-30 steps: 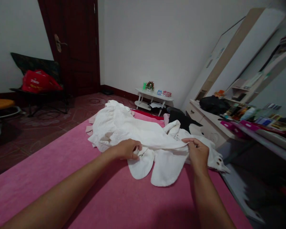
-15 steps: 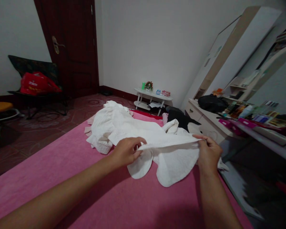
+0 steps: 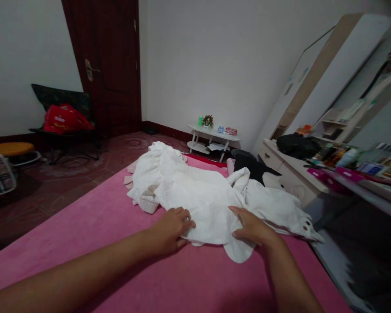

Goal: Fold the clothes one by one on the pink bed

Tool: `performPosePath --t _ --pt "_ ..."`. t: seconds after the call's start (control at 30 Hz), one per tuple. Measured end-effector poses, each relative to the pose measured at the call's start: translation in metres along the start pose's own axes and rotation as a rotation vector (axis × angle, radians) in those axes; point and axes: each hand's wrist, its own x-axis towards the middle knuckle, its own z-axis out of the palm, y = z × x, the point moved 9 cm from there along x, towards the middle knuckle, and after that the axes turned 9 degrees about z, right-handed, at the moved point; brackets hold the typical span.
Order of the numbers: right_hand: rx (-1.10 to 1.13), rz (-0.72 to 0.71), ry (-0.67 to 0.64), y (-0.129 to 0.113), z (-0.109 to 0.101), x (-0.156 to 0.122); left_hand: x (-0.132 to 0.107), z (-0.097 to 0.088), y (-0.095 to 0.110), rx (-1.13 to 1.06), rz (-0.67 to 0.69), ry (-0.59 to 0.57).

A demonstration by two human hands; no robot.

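Note:
A white crinkled garment (image 3: 202, 187) with a ruffled, puffed part at its far left lies folded over on the pink bed cover (image 3: 143, 278). My left hand (image 3: 171, 228) rests on its near left edge, fingers slightly bent and apart, thumb low by the hem. On the near right part lies my right hand (image 3: 254, 226), thumb and forefinger spread on the cloth. A rounded flap of the garment hangs out below that hand. Just right of it is another white cloth piece (image 3: 276, 206) with dark spots at its end.
Behind the garment lies a black-and-white item (image 3: 256, 167). A dresser (image 3: 280, 167) crowded with bottles stands along the right side. Farther off are a small white table (image 3: 211, 130), a folding chair with a red bag (image 3: 67, 119) and a yellow stool (image 3: 11, 149).
The lifted near edge of the garment has come down flat. My right hand has let it go and moved left, closer to my left hand, which has loosened. The view has shifted slightly left.

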Motion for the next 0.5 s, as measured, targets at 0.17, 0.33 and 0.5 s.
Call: performPosePath --t 0.17,0.33,0.5 --pt "-0.346 0.059 0.124 -0.019 0.013 -0.003 0.019 0.011 0.006 0.064 0.055 -0.035" --pt "-0.199 -0.01 0.036 -0.032 0.003 -0.023 0.004 -0.035 0.011 -0.213 0.044 -0.085" --pt "0.086 -0.157 -0.111 -0.07 -0.009 -0.087 -0.048 -0.099 0.034 -0.552 0.054 -0.25"
